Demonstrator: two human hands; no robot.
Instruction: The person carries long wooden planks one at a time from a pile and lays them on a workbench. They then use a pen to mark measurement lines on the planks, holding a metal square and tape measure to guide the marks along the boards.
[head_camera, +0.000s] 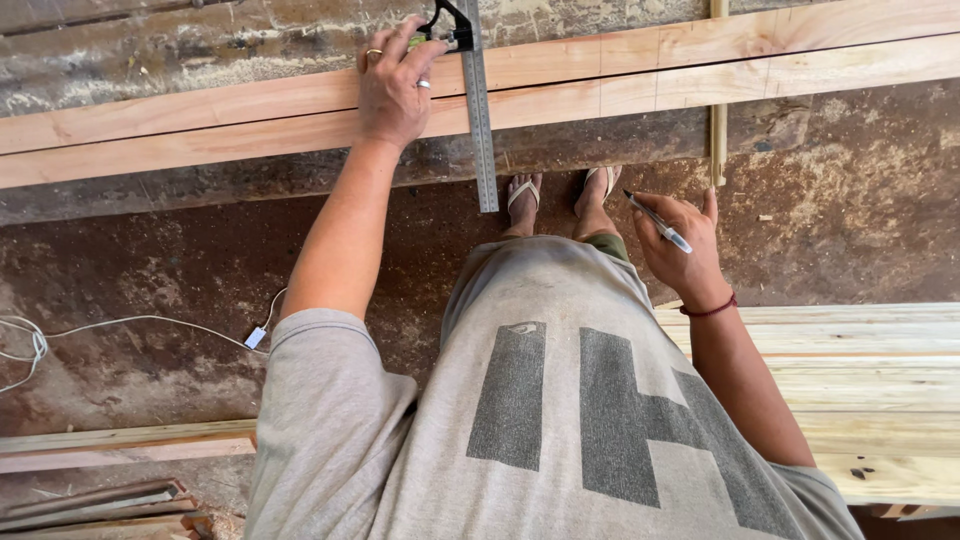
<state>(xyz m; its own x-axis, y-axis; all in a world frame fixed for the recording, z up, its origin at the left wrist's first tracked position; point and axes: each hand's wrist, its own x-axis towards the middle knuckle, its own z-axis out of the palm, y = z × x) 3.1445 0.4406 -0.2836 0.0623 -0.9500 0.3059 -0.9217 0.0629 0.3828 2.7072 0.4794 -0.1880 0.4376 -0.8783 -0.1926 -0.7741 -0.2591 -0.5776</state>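
- The ground is a rough, brown-stained concrete floor (150, 270) dusted with pale sawdust; the person's two feet in light flip-flop sandals (523, 192) stand on it just below the left hand.
- Two long pale planed timber boards (250, 120) lie side by side across the top of the view, running under the left hand and on past it to both sides.
- The left hand (393, 85) is stretched forward on a straight arm, palm down on the boards, fingers curled over the black head of a steel combination square (478, 110); rings show on two fingers. It presses the tool against the boards.
- The square's ruler blade lies across both boards just beside that hand's fingers and hangs past the near edge of the boards toward the feet.
- The right hand (683, 245) is held low and close to the body, well apart from the boards, fingers closed loosely on a slim black-and-white marker pen (660, 223) whose tip points toward the boards. A dark red cord band (710, 309) circles its wrist.
- Beyond the right hand a narrow pale wooden strip (718, 120) crosses the boards.
- Beneath the right forearm sits a stack of wide pale planks (880, 390).
- Far off the left elbow, a white cable with a small white plug (256, 337) trails over the floor; more timber offcuts (120, 440) lie nearer the body.
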